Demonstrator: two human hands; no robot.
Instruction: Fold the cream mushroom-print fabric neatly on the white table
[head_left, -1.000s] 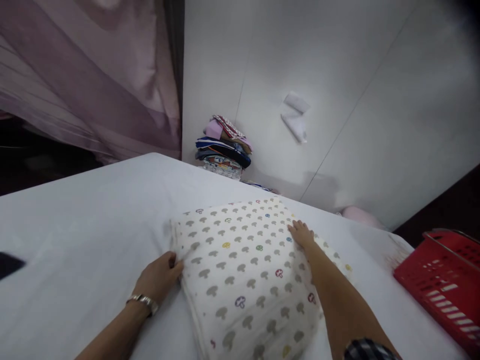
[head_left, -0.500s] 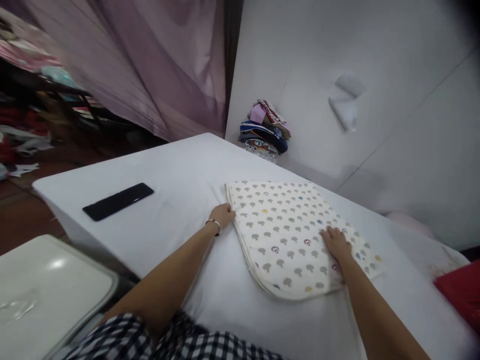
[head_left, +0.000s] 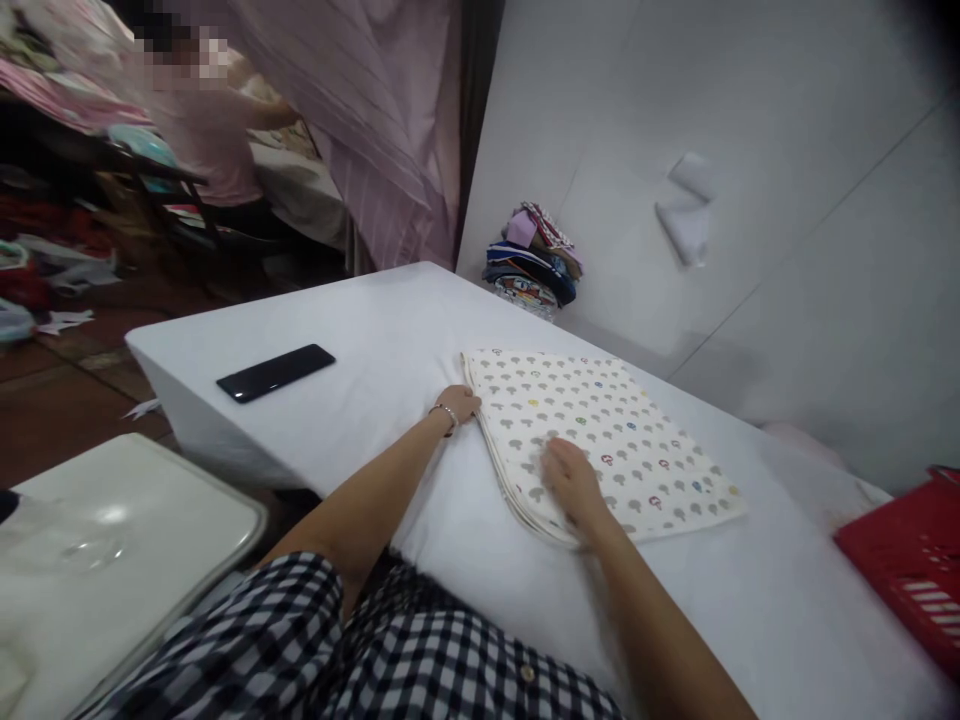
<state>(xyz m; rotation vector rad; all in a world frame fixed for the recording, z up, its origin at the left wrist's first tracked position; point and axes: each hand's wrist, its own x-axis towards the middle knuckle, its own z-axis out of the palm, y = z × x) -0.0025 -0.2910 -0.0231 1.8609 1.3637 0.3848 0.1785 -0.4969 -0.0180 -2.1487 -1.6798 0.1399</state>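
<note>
A folded cream cloth (head_left: 570, 420) printed with grey and coloured mushrooms lies flat on the white-covered table (head_left: 390, 320). Its layers show along the left edge and the rounded near corner. My left hand (head_left: 459, 403), a bracelet at the wrist, is closed on that left edge, fingers curled over the fabric. Over the near left part of the cloth is my right hand (head_left: 574, 480), slightly blurred, its fingers extended and holding nothing. Whether its palm presses on the fabric, I cannot tell.
A black phone (head_left: 276, 372) lies on the table's left part. Folded clothes (head_left: 531, 260) are stacked by the wall. A red basket (head_left: 911, 560) stands at the right, a white stool (head_left: 150, 520) at the near left. Beyond the curtain (head_left: 390, 120), a person in pink sits.
My right hand has slid left across the cloth from its right side toward its near left part. My left hand stays at the left edge. The view has shifted, bringing the seated person into sight.
</note>
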